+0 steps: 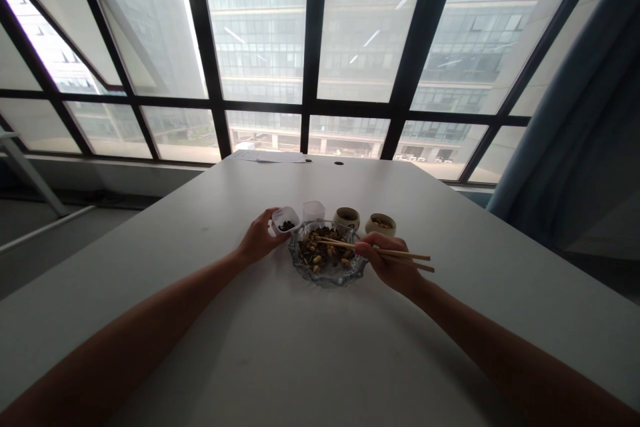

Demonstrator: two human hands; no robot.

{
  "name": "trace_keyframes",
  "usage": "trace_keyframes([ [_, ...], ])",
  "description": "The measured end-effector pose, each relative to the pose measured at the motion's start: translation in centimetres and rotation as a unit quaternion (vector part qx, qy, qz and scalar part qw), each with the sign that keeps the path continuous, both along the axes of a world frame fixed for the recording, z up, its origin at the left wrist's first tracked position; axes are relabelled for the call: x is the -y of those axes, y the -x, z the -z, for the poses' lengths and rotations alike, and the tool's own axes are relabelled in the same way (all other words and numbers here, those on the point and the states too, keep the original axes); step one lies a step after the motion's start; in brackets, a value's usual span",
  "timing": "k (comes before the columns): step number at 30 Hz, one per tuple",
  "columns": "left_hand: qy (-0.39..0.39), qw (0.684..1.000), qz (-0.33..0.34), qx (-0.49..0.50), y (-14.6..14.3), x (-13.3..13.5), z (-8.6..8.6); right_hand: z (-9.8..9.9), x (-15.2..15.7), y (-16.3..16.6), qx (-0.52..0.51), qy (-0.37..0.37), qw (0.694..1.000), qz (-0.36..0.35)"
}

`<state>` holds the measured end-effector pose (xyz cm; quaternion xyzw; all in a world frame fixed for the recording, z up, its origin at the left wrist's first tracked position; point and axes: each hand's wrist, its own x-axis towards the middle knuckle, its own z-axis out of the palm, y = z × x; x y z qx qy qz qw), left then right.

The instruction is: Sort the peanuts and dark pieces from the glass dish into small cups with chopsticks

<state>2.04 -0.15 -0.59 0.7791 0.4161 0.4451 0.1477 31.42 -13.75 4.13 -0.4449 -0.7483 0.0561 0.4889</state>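
Note:
A wavy-edged glass dish [327, 275] of mixed nuts and seeds sits in the middle of the white table [320, 347]. My right hand [387, 263] is closed on a pair of wooden chopsticks [400, 255], whose tips reach left into the dish. My left hand [260, 237] grips a small white cup [285, 219] holding dark seeds, tilted just left of the dish.
Behind the dish stand a clear plastic cup [313, 210] and two small ceramic bowls [347, 217] [381, 223]. Papers [270, 156] lie at the table's far edge. Large dark-framed windows rise behind, and a blue curtain [575, 133] hangs at the right.

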Motion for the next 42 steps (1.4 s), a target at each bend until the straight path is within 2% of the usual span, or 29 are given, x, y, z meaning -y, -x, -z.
trace_keyframes([
  [8, 0.004, 1.0, 0.0, -0.004, 0.0, 0.1, -0.2, 1.5, -1.2, -0.6, -0.126, 0.071, 0.989, 0.028],
  [16, -0.001, 1.0, 0.005, 0.002, 0.0, 0.0, 0.0, 1.6, -1.0, -0.4, -0.122, 0.082, 0.989, 0.008],
  [23, -0.005, 1.0, 0.001, 0.001, 0.0, 0.0, -0.1, 2.1, -0.9, -0.7, -0.074, 0.072, 0.995, 0.01],
  [27, -0.001, 1.0, 0.002, -0.001, 0.0, 0.1, -0.1, 1.9, -0.9, -0.4, -0.111, 0.071, 0.991, 0.015],
  [29, 0.0, 1.0, 0.002, -0.003, 0.0, 0.1, -0.2, 1.8, -1.3, -0.2, -0.174, 0.081, 0.981, 0.03],
  [32, 0.004, 1.0, 0.0, -0.005, 0.0, 0.1, -0.2, 1.8, -2.3, -0.5, -0.312, 0.118, 0.942, 0.045],
  [34, 0.009, 1.0, -0.005, -0.004, 0.0, 0.1, -0.1, 2.1, -3.1, -0.9, -0.381, 0.148, 0.912, 0.032],
  [36, 0.013, 1.0, -0.011, -0.002, 0.0, 0.1, -0.1, 2.4, -3.7, -1.4, -0.412, 0.166, 0.896, 0.013],
  [39, 0.015, 1.0, -0.019, -0.006, 0.0, 0.0, 0.0, 2.6, -4.0, -1.6, -0.42, 0.167, 0.892, 0.006],
  [42, 0.014, 0.999, -0.03, -0.016, 0.0, 0.1, -0.1, 2.1, -3.2, -1.1, -0.39, 0.123, 0.912, 0.041],
])
